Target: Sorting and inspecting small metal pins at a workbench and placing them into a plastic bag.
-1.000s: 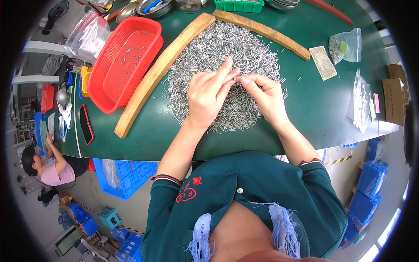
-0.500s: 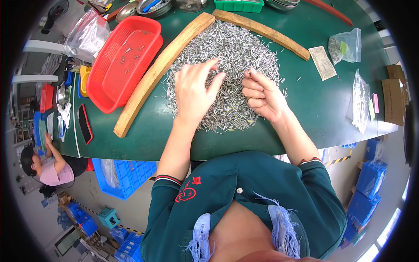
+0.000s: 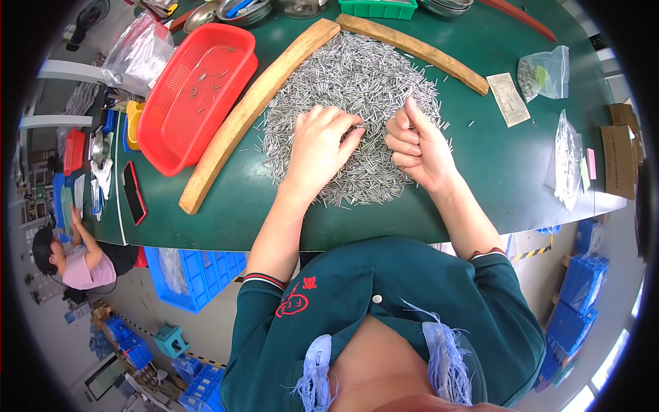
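Note:
A broad heap of small silvery metal pins [image 3: 350, 69] lies on the green table [image 3: 226, 230]. Over the middle of the heap, my left hand [image 3: 319, 147] is closed in a pinch, thumb against index finger, and a short metal pin [image 3: 361, 126] shows at the fingertips. To its right, above the heap's right side, my right hand [image 3: 422, 147] has its fingers curled in and the thumb pointing up beside the index finger. Whatever it holds, if anything, is hidden inside the fingers. The two hands are a little apart.
Two wooden bars [image 3: 264, 106] [image 3: 419, 51] border the heap at left and back. A red basket [image 3: 154, 147] with several pins stands left, near a phone [image 3: 134, 192]. Right lie a paper slip [image 3: 508, 99] and plastic bags [image 3: 566, 161]. Another person [image 3: 86, 264] works far left.
My left hand has moved down and right, its thumb and index finger closing from apart into a pinch. My right thumb has straightened upward from the index fingertip.

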Tool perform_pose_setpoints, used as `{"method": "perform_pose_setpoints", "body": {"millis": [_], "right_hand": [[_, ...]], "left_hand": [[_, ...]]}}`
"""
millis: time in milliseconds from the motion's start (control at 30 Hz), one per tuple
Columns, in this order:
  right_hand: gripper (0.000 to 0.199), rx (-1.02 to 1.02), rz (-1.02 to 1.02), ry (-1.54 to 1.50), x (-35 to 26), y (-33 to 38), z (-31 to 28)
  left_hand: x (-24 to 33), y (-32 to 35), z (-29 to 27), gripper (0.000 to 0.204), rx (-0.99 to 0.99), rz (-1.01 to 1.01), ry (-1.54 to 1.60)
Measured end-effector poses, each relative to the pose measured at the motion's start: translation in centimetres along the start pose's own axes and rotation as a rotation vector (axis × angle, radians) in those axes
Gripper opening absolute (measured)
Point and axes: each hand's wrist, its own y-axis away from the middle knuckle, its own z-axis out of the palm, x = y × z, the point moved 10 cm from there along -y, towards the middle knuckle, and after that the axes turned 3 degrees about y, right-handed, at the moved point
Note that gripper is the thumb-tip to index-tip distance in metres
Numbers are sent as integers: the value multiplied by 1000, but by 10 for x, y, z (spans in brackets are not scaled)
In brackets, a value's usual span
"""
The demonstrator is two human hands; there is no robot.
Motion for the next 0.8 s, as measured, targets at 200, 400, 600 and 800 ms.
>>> {"method": "perform_pose_setpoints", "body": {"millis": [200,400,600,800], "right_hand": [[25,231,-74,536,-6,7,-9],[20,349,-146,781,-13,9,-9],[23,267,-134,713,-10,6,-12],[19,277,-367,1030,-25,7,-4]], "left_hand": [[4,1,-25,15,236,32,111],[12,2,-27,17,270,66,174],[18,2,-23,21,234,113,152],[30,3,-26,23,259,206,4]]}}
